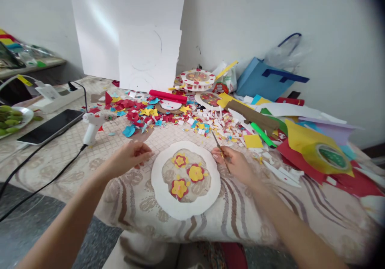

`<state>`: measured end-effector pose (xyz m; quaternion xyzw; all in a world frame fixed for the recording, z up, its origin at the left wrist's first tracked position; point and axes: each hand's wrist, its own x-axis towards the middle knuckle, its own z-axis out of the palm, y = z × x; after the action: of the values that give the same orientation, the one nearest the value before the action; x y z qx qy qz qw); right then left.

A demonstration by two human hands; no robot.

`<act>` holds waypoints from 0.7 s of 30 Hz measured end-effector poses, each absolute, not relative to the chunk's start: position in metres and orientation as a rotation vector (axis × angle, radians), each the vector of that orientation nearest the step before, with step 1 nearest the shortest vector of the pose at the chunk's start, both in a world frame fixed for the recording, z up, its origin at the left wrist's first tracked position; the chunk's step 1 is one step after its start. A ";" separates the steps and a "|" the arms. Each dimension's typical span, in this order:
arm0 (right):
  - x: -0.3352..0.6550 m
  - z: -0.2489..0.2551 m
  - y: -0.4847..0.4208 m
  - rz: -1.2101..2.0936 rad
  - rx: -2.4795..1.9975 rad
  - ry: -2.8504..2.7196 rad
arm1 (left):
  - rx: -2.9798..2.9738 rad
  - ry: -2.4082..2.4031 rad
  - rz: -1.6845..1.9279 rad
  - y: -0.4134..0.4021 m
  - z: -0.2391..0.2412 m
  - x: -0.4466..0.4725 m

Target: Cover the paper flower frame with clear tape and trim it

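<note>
A white scalloped paper ring (158, 180) lies on the tablecloth in front of me, with a clear, see-through middle. Three yellow-and-red paper flowers (196, 173) and small yellow dots sit within that middle. At the ring's upper right edge, my right hand (233, 162) is closed around slim tweezers (221, 150), whose tips point away from me toward the paper scraps. My left hand (136, 154) hovers just left of the ring, fingers loosely curled and apart, nothing visible in them.
Paper scraps (138, 114) in several colours cover the table's back. A glue gun (92, 126) and phone (54, 126) lie left. Tape (332, 156), coloured sheets (303, 140) and a green marker (262, 135) lie right. A decorated round paper piece (197, 78) stands behind.
</note>
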<state>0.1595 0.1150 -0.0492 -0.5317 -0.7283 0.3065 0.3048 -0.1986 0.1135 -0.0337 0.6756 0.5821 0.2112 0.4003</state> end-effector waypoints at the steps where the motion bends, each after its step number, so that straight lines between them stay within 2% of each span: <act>1: 0.159 -0.050 0.115 0.806 -1.411 -1.933 | 1.705 1.487 0.479 0.106 -0.032 -0.201; 5: 0.160 -0.053 0.116 0.795 -1.408 -1.959 | 1.661 1.476 0.380 0.082 -0.025 -0.197; 10: 0.161 -0.054 0.115 0.723 -1.415 -1.996 | 1.796 1.395 0.459 0.070 -0.023 -0.181; 14: 0.163 -0.054 0.115 0.764 -1.405 -1.930 | 1.779 1.374 0.614 0.072 -0.028 -0.176; 21: 0.161 -0.048 0.114 1.031 -1.339 -1.759 | 1.328 1.255 0.957 0.094 -0.029 -0.165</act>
<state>0.1614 0.1140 -0.0483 -0.5153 -0.6771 0.3970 0.3442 -0.1645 0.0937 -0.0291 0.5523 0.5221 0.3981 0.5138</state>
